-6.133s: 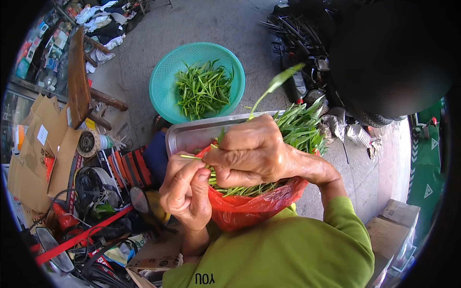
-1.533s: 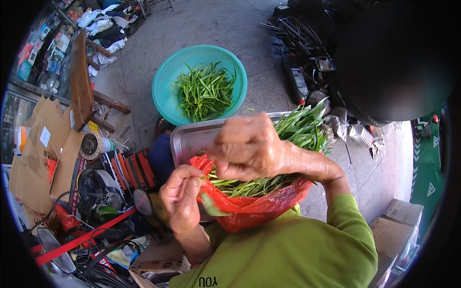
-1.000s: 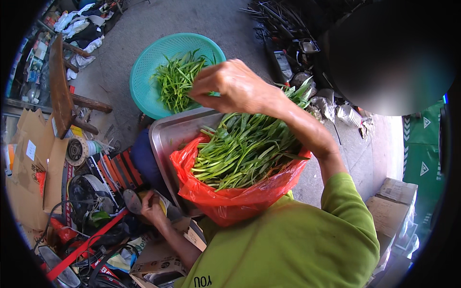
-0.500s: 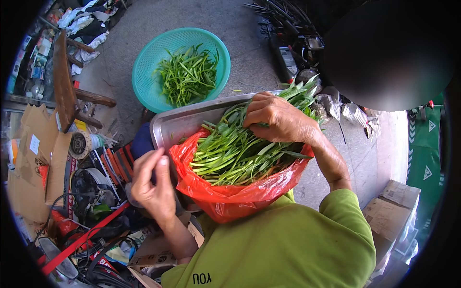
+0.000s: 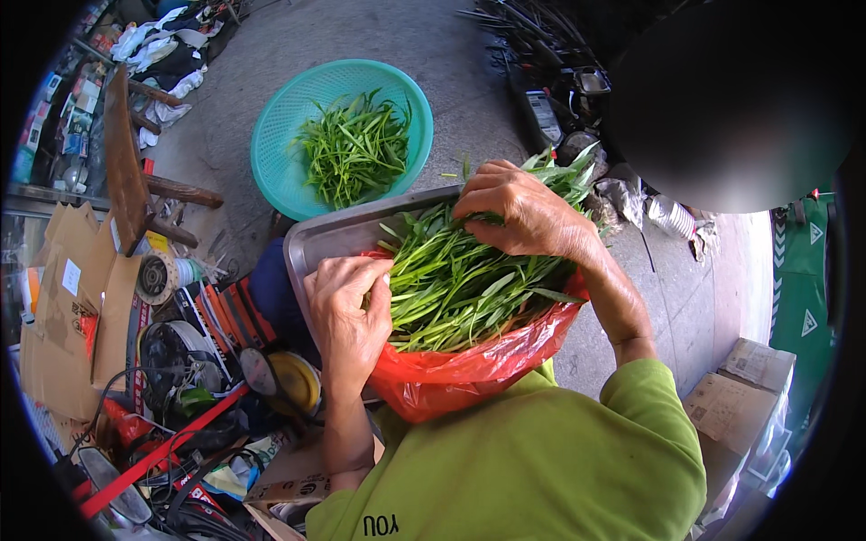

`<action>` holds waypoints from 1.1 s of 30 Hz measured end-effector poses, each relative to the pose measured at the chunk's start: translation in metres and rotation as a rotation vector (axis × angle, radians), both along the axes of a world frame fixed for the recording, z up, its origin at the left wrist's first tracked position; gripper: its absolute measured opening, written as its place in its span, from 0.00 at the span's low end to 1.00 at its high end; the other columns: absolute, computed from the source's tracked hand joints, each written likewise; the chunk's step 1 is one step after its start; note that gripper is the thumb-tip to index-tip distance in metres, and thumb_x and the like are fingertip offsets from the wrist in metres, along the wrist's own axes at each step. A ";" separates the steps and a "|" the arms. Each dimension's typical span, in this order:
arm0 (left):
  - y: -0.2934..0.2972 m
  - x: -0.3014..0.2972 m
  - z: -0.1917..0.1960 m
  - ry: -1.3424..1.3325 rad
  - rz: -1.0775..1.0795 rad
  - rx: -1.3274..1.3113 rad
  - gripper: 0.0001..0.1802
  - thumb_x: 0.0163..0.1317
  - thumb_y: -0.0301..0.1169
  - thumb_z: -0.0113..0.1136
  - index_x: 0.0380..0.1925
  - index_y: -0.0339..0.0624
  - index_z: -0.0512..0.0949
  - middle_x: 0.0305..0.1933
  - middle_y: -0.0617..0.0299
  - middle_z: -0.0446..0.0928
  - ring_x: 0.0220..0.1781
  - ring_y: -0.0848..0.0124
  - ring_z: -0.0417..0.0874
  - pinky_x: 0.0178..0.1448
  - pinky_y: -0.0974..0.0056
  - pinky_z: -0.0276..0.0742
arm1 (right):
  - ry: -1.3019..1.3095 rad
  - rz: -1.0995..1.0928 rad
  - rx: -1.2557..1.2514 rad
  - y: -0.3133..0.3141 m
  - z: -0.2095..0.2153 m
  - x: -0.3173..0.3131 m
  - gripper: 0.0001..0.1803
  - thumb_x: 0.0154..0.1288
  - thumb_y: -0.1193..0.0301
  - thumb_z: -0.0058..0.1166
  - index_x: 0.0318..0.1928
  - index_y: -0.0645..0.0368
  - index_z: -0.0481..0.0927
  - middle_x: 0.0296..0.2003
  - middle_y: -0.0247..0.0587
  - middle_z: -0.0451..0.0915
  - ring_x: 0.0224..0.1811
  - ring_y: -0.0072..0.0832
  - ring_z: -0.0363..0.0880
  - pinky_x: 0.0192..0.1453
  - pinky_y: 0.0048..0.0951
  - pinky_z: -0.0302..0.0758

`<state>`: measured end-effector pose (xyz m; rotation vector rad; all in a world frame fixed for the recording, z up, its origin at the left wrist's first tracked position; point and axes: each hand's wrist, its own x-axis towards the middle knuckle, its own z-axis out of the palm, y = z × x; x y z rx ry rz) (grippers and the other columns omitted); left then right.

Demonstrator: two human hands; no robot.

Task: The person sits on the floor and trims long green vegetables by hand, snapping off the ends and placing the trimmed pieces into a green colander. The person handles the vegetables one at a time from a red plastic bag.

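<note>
A bunch of long-stemmed water spinach [image 5: 451, 302] lies in an open red plastic bag [image 5: 469, 374], its stems toward the left and its leaves toward the right. The bag rests over a metal tray [image 5: 311, 239] in front of my body. My right hand [image 5: 523, 212] is closed on the leafy part of the greens. At the bag's left rim, beside the stem ends, my left hand [image 5: 347, 311] has its fingers curled; what they pinch is hidden. Beyond the tray a teal plastic basket [image 5: 271, 149] holds a loose heap of picked greens [image 5: 354, 149].
A wooden stool [image 5: 128, 162] lies to the left, near flattened cardboard [image 5: 68, 307] and a spool [image 5: 158, 278]. Cables, tools and a red strap [image 5: 167, 446] clutter the lower left. Dark machine parts [image 5: 550, 99] sit at the far right, cardboard boxes [image 5: 735, 397] at the near right.
My left hand has moved right, from beside the bag onto its left rim by the stems, and its fingers have curled in. My right hand stays on the leaves, shifted slightly.
</note>
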<state>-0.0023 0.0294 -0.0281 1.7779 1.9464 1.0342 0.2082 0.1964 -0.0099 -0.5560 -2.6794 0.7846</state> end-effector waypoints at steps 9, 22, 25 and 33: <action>-0.001 -0.001 0.023 -0.742 0.170 0.038 0.06 0.66 0.23 0.58 0.40 0.30 0.79 0.38 0.59 0.80 0.35 0.77 0.78 0.43 0.72 0.75 | 0.330 -0.087 0.011 -0.023 0.028 -0.021 0.22 0.56 0.73 0.64 0.54 0.59 0.80 0.51 0.47 0.80 0.54 0.45 0.77 0.61 0.43 0.72; 0.002 0.009 0.026 -1.130 0.056 -0.047 0.28 0.64 0.20 0.60 0.64 0.31 0.67 0.38 0.58 0.80 0.40 0.76 0.80 0.46 0.70 0.77 | 0.479 0.195 0.555 -0.046 0.018 -0.044 0.19 0.48 0.70 0.64 0.43 0.62 0.85 0.49 0.44 0.82 0.45 0.35 0.80 0.51 0.43 0.75; -0.004 0.012 0.030 -0.822 0.046 0.025 0.37 0.65 0.22 0.61 0.71 0.30 0.55 0.37 0.60 0.79 0.39 0.78 0.77 0.48 0.72 0.73 | 0.418 0.244 0.612 -0.051 0.016 -0.048 0.16 0.41 0.71 0.61 0.33 0.66 0.82 0.35 0.41 0.77 0.33 0.28 0.76 0.28 0.29 0.74; -0.011 0.017 0.040 -0.502 0.126 0.223 0.38 0.65 0.20 0.60 0.71 0.33 0.55 0.34 0.62 0.77 0.37 0.78 0.76 0.46 0.74 0.70 | 0.371 0.299 0.661 -0.049 0.031 -0.071 0.11 0.40 0.71 0.59 0.27 0.63 0.76 0.35 0.41 0.76 0.24 0.22 0.73 0.20 0.24 0.70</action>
